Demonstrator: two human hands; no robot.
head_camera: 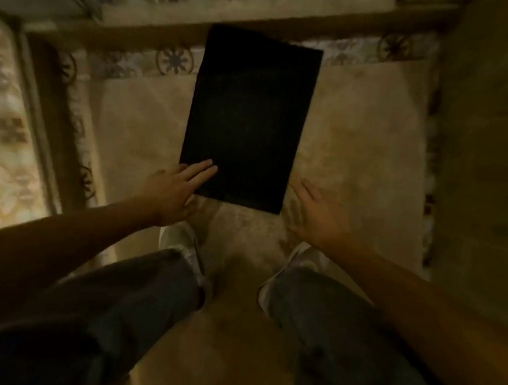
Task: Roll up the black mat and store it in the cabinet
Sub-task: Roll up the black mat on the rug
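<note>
Reaching stage, rolling not yet begun: black mat point(248, 120) lies flat on carpet point(360, 134). Left hand point(174, 189) has fingers point(200, 170) spread over near-left corner; right hand point(319, 214) open, beside near-right corner. Next: grip near edge w/ both hands, curl it fwd.

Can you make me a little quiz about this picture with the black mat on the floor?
1. True or false: the flat rectangular black mat is already rolled up.
2. Which hand has its fingers on the mat? A) the left hand B) the right hand C) both
3. Fill in: the mat lies on a beige ____ with a flowery border.

Key:
1. False. It lies flat and unrolled.
2. A. The left hand's fingers rest on the near left corner, while the right hand is open beside the mat, not touching it.
3. Carpet.
</note>
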